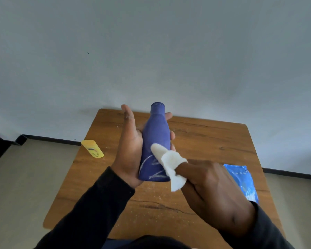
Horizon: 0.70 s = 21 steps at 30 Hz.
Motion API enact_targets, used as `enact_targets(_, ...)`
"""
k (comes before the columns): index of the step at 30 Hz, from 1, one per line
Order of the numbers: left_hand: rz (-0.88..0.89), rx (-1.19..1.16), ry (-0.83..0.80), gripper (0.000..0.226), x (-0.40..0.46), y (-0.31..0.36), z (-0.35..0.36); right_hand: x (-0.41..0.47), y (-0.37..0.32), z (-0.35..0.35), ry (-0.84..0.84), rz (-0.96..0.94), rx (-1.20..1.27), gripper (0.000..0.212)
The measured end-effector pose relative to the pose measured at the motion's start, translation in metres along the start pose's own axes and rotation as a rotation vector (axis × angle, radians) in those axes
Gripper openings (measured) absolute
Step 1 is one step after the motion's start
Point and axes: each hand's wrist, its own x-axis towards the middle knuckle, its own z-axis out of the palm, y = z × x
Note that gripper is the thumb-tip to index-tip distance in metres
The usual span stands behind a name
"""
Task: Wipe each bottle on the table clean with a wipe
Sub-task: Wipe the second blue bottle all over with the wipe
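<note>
My left hand (131, 142) holds a dark blue bottle (156, 133) above the table, cap pointing away from me, fingers wrapped behind its body. White smears show near the bottle's base. A white wipe (169, 161) is draped over the fingers of my right hand (210, 187), which presses it against the bottle's lower right side. A yellow bottle (92, 148) lies on its side at the table's left edge.
The brown wooden table (205, 141) carries scattered white specks. A blue pack of wipes (242, 180) lies at its right edge, beside my right wrist. Pale floor and a plain wall surround the table.
</note>
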Motion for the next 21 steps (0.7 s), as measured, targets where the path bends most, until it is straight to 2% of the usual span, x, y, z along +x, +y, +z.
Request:
enact_targets(3, 0.039, 0.02, 0.024, 0.103, 0.002, 0.003, -0.002, 0.006, 0.0, -0.003, 0.063, 0.053, -0.083, 0.014)
enact_targets(5, 0.061, -0.003, 0.04, 0.103, 0.001, 0.008, -0.003, -0.001, -0.002, 0.0, 0.02, 0.062, -0.063, 0.015)
enact_targets(8, 0.038, 0.0, 0.077, 0.102, 0.0, 0.009, -0.002, -0.008, -0.007, 0.004, -0.073, 0.038, 0.035, 0.034)
enact_targets(11, 0.013, 0.041, 0.065, 0.102, 0.001, -0.001, 0.002, 0.001, -0.005, 0.002, -0.011, 0.004, -0.013, 0.021)
enact_targets(14, 0.003, 0.049, 0.086, 0.103, 0.002, -0.003, 0.002, 0.009, 0.001, -0.006, 0.043, 0.064, -0.094, 0.02)
enact_targets(16, 0.029, 0.056, 0.112, 0.097, 0.004, 0.0, -0.002, 0.003, 0.001, -0.005, -0.002, 0.07, -0.079, 0.014)
enact_targets(19, 0.042, 0.055, 0.124, 0.084, 0.005, 0.003, -0.002, -0.003, -0.008, 0.002, -0.137, 0.014, 0.01, 0.027)
enact_targets(21, 0.017, 0.073, 0.136, 0.077, 0.005, 0.002, 0.002, 0.002, -0.009, 0.004, -0.137, -0.017, 0.006, 0.025)
